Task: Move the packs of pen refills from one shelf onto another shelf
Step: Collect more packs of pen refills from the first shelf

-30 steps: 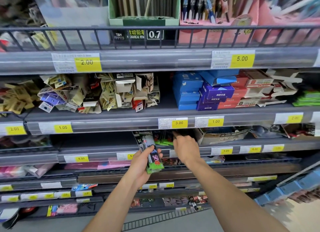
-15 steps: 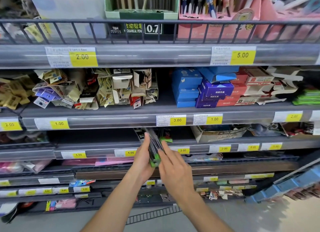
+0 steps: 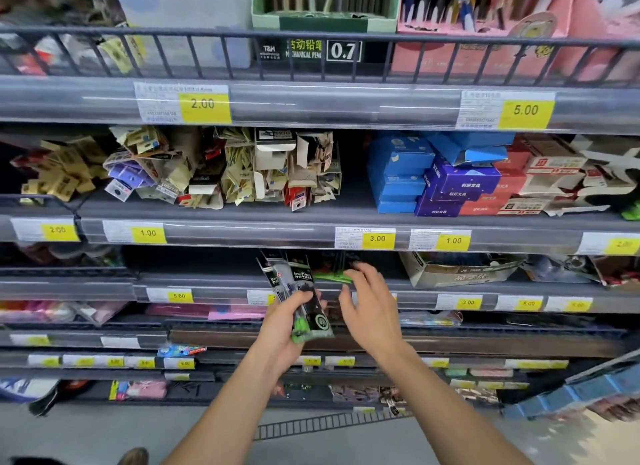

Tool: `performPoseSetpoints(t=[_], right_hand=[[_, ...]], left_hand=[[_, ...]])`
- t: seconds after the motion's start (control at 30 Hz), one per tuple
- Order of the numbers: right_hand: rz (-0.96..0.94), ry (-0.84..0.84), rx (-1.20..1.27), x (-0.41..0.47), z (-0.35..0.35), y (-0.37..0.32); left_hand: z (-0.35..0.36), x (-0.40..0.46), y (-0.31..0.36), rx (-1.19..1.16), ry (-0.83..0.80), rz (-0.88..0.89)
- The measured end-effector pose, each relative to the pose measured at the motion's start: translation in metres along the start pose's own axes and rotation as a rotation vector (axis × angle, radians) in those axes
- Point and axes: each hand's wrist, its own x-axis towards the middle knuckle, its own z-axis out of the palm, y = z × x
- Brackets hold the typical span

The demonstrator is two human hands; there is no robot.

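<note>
My left hand [image 3: 289, 320] grips a small bundle of pen refill packs [image 3: 300, 293], clear sleeves with black headers and green bottoms, held upright in front of the third shelf. My right hand [image 3: 367, 307] hovers just right of the bundle, fingers spread, holding nothing. Its fingertips are close to more green-ended packs [image 3: 330, 276] lying on the third shelf [image 3: 214, 284] behind the hands. The shelf above [image 3: 242, 213] holds other small packets and boxes.
On the shelf above are piles of yellow and beige packets [image 3: 242, 173] at left and blue, purple and red boxes [image 3: 446, 180] at right. A torn cardboard box [image 3: 457, 270] sits right of my hands. Price rails line every shelf edge. Lower shelves hold pink items.
My right hand has come off the bundle and moved right toward the shelf, fingers spread. The bundle in my left hand now faces the camera.
</note>
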Motion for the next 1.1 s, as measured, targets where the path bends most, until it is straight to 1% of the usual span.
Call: performPoseSetpoints(t=[0.07, 0.23, 0.3, 0.47, 0.6, 0.7, 0.77, 0.83, 0.9, 0.97, 1.03, 1.1], right_hand=[[0.02, -0.077, -0.105, 0.014, 0.006, 0.005], [0.089, -0.339, -0.288, 0.036, 0.02, 0.003], [0.086, -0.373, -0.311, 0.038, 0.023, 0.003], [0.09, -0.289, -0.212, 0.04, 0.02, -0.001], [0.165, -0.2, -0.246, 0.043, 0.009, -0.002], [0.157, -0.133, -0.264, 0.04, -0.002, -0.005], [0.103, -0.047, -0.164, 0.033, -0.006, -0.012], [-0.011, 0.017, -0.054, 0.019, -0.007, -0.025], [-0.146, 0.045, -0.001, 0.0, 0.0, -0.036], [-0.25, 0.028, 0.036, -0.019, 0.008, -0.045], [-0.292, 0.038, 0.082, -0.032, 0.015, -0.049], [-0.261, 0.063, 0.138, -0.036, 0.019, -0.049]], left_hand=[[-0.005, -0.003, 0.002, 0.001, 0.033, 0.013], [-0.012, -0.01, 0.008, -0.003, 0.062, 0.03], [-0.015, -0.012, 0.01, 0.007, 0.075, 0.029], [-0.016, -0.013, 0.012, 0.022, 0.079, 0.023], [-0.013, -0.012, 0.01, 0.045, 0.079, 0.017], [-0.011, -0.009, 0.01, 0.049, 0.091, 0.019], [-0.009, -0.005, 0.01, 0.041, 0.093, 0.032], [-0.006, -0.003, 0.01, 0.026, 0.096, 0.054], [-0.003, -0.002, 0.012, 0.006, 0.09, 0.077], [-0.002, 0.0, 0.013, -0.015, 0.097, 0.092], [-0.004, 0.001, 0.015, -0.039, 0.098, 0.088], [-0.006, -0.002, 0.016, -0.069, 0.066, 0.049]])
